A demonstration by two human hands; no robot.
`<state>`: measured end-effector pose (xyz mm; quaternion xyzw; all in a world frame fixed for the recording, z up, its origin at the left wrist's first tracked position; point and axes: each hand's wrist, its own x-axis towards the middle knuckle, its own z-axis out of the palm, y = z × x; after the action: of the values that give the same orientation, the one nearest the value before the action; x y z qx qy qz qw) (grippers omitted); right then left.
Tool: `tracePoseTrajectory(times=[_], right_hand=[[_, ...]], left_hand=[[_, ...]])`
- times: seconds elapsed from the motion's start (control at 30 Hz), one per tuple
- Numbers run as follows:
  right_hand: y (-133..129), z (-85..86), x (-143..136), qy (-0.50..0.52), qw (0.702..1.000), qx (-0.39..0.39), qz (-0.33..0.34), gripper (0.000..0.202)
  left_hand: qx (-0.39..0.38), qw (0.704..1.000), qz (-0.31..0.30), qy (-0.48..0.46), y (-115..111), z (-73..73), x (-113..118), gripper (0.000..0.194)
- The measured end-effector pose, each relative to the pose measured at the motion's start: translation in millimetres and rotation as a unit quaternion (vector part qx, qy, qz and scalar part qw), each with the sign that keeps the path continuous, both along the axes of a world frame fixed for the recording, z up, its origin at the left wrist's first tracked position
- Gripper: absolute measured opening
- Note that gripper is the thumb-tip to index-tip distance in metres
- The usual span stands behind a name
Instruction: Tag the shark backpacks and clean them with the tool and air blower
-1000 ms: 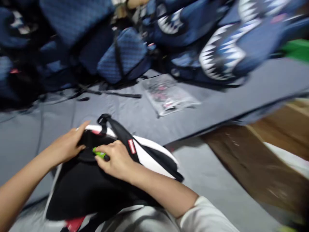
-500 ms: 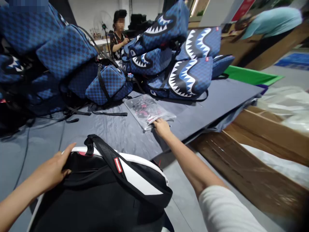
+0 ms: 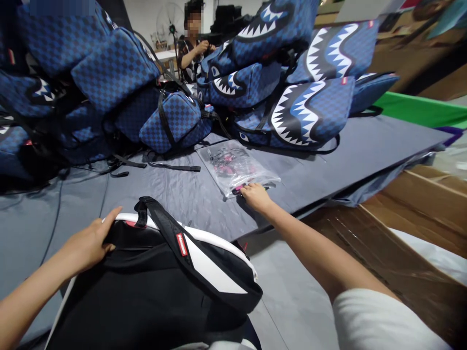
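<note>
A black backpack (image 3: 153, 301) with white trim and a red label on its strap fills the lower left. My left hand (image 3: 89, 243) is closed on its top edge, thumb on the outside. On the grey-covered table lies a clear plastic bag (image 3: 233, 163) with small black and pink items inside. My right hand (image 3: 255, 197) is at the near end of this bag, fingers pinched on a small pink and black item (image 3: 239, 188) at its mouth. What kind of item it is, I cannot make out.
Blue checkered backpacks (image 3: 113, 73) are piled at the back left, and more with shark-mouth prints (image 3: 310, 114) at the back right. A cardboard box (image 3: 365, 253) stands beside the table (image 3: 175, 189) at the right. Behind the piles is another person (image 3: 193, 53).
The view has shifted so the table things sit further right. At the bag's mouth, more of the pink and black item shows by my right hand. My left hand keeps its hold.
</note>
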<state>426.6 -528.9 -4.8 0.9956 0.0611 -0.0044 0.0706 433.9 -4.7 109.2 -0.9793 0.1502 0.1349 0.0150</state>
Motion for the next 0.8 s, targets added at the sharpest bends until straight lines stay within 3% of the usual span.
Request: tracePoseTrajectory(times=[0.1, 0.2, 0.27, 0.33, 0.37, 0.43, 0.5, 0.57, 0.63, 0.7, 0.8], right_hand=[[-2.5, 8.8, -18.3, -0.032, 0.999, -0.001, -0.015, 0.028], [8.6, 25.7, -45.3, -0.145, 0.989, 0.026, -0.008, 0.027], [32.3, 42.8, -68.5, -0.271, 0.957, 0.086, 0.060, 0.027], [67.6, 64.7, -92.8, -0.368, 0.900, 0.154, 0.178, 0.027], [87.1, 76.6, -104.3, -0.391, 0.869, 0.179, 0.244, 0.026], [123.5, 98.9, -124.3, -0.413, 0.817, 0.200, 0.349, 0.022], [150.4, 115.2, -138.7, -0.398, 0.798, 0.209, 0.400, 0.023], [167.2, 123.8, -146.4, -0.377, 0.812, 0.270, 0.354, 0.027], [179.0, 127.3, -148.8, -0.317, 0.830, 0.393, 0.237, 0.027], [190.4, 128.9, -148.0, -0.206, 0.822, 0.507, 0.154, 0.020], [208.7, 130.6, -141.8, -0.072, 0.809, 0.561, 0.160, 0.017]], left_hand=[[-0.008, 0.999, -0.006, 0.049, -2.3, 11.2, 0.2, 0.089], [-0.079, 0.996, -0.018, -0.040, -21.4, 29.6, -17.5, 0.082], [-0.170, 0.972, -0.034, -0.160, -48.6, 43.1, -42.3, 0.066], [-0.302, 0.934, -0.022, -0.189, -83.9, 53.8, -71.2, 0.047], [-0.373, 0.918, 0.003, -0.135, -101.8, 57.0, -84.3, 0.041], [-0.477, 0.874, 0.048, 0.080, -131.1, 57.4, -103.6, 0.040], [-0.537, 0.802, 0.066, 0.253, -145.4, 51.3, -113.7, 0.039], [-0.591, 0.765, 0.086, 0.243, -144.4, 42.6, -119.9, 0.032], [-0.632, 0.755, 0.117, 0.131, -135.4, 34.7, -127.5, 0.025], [-0.646, 0.749, 0.136, 0.058, -126.2, 28.7, -137.8, 0.022], [-0.631, 0.769, 0.097, 0.012, -112.2, 22.1, -152.6, 0.017]])
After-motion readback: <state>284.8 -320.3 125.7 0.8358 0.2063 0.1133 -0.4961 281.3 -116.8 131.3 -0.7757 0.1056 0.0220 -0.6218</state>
